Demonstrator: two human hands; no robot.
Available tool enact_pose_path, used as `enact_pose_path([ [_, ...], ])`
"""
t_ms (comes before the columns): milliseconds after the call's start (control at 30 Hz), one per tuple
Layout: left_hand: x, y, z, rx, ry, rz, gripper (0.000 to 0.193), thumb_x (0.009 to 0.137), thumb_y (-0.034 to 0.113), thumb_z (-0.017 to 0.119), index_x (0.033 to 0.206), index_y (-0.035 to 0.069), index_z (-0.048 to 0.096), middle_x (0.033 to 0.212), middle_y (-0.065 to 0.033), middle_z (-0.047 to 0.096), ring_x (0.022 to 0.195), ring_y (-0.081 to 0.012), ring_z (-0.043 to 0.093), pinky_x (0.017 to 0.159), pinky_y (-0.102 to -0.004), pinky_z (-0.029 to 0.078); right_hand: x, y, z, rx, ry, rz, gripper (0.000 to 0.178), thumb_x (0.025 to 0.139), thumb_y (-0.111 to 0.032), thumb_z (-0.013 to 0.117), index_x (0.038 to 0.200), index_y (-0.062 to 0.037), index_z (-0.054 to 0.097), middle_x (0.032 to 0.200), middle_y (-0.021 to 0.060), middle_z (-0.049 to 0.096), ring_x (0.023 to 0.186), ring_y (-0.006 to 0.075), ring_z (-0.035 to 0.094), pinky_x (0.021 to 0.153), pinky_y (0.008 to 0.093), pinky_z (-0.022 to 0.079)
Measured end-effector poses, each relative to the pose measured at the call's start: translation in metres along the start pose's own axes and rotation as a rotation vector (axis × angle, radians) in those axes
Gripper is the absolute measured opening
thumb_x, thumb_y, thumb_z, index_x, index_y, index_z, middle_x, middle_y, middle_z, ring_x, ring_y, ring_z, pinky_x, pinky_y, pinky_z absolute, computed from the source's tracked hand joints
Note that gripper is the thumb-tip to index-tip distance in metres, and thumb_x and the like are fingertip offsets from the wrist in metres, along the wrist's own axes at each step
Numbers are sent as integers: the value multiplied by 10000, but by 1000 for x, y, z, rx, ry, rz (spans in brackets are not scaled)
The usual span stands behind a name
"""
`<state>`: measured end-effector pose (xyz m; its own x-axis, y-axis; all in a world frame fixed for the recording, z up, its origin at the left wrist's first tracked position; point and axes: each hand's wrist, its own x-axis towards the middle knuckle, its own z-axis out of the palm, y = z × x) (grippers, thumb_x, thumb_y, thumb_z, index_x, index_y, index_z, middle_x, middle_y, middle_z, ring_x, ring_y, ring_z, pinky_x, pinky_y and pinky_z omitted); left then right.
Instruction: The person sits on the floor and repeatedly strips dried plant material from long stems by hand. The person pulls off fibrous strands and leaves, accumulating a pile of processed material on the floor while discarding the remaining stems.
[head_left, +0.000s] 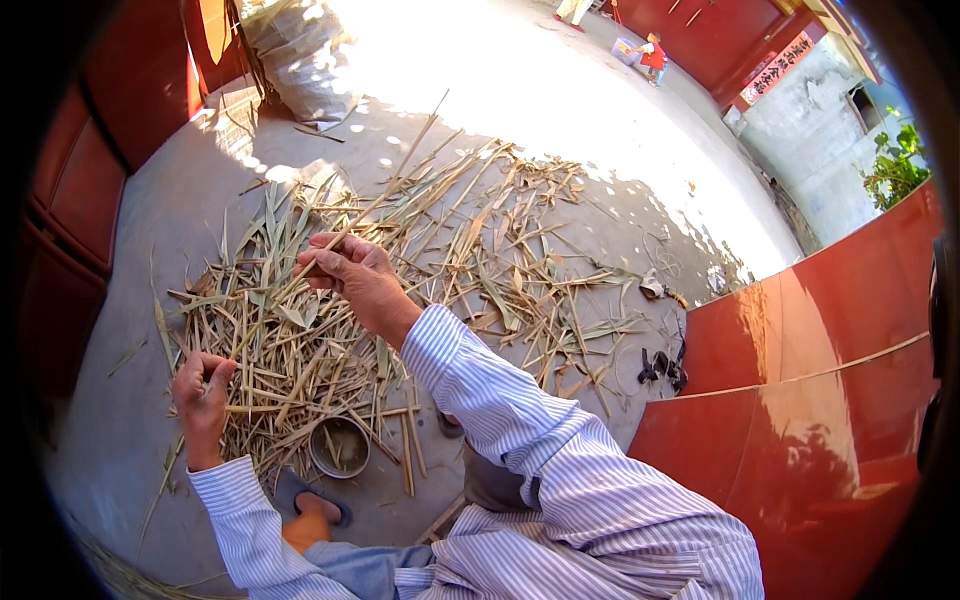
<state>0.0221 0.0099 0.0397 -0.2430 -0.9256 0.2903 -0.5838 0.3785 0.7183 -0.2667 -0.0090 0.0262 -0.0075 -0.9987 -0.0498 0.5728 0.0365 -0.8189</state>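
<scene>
My right hand (355, 280) is raised over a heap of dry plant stalks and leaves (300, 370), its fingers pinched around a long, thin dry stalk (372, 205). The stalk's far end slants up and to the right. Lower and to the left, my left hand (203, 398) is closed, thumb against forefinger, where the near end of a stalk seems to reach its fingertips. Just what lies inside that pinch is partly hidden. Below the heap, close to my sandalled foot (312, 505), stands a round metal bowl (339, 447) with some liquid and a stalk piece in it.
Red panels stand at the left (85, 190) and the right (800, 400). A stuffed pale sack (300, 65) leans at the upper left. Dark scraps (662, 368) lie by the right panel. Far off, a small person in red (652, 55) stands near another person's legs (574, 10).
</scene>
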Motion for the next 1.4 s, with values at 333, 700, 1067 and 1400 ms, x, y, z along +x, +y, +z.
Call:
enact_pose_path([
  [333, -4, 15, -9, 34, -75, 9, 189, 794, 121, 738, 766, 0, 596, 706, -94, 624, 638, -206, 562, 591, -334, 433, 14, -12, -41, 71, 211, -18, 219, 935, -133, 621, 1116, -15, 585, 925, 64, 691, 806, 124, 682, 636, 196, 578],
  [700, -21, -7, -25, 11, -107, -116, 187, 780, 91, 735, 742, -2, 578, 631, -58, 574, 587, -147, 525, 559, -294, 411, 29, -27, -98, 71, 496, -44, 117, 922, -174, 649, 915, -58, 657, 802, 16, 678, 655, 70, 628, 523, 160, 534],
  [1067, -34, -27, -50, -109, -135, -303, 138, 807, 56, 708, 761, 6, 588, 651, -21, 575, 594, -73, 506, 547, -244, 409, 31, -53, -215, 328, 1005, -312, 168, 964, -202, 580, 1037, -51, 582, 917, 76, 657, 793, 133, 627, 638, 186, 511],
  [1400, -36, -22, -41, -104, -190, -293, 119, 798, 37, 712, 771, 5, 600, 651, -18, 589, 585, -74, 520, 539, -244, 415, 17, 9, -32, 70, 88, 309, 190, 950, -157, 607, 1086, -26, 599, 1022, 85, 689, 895, 144, 677, 701, 235, 577],
])
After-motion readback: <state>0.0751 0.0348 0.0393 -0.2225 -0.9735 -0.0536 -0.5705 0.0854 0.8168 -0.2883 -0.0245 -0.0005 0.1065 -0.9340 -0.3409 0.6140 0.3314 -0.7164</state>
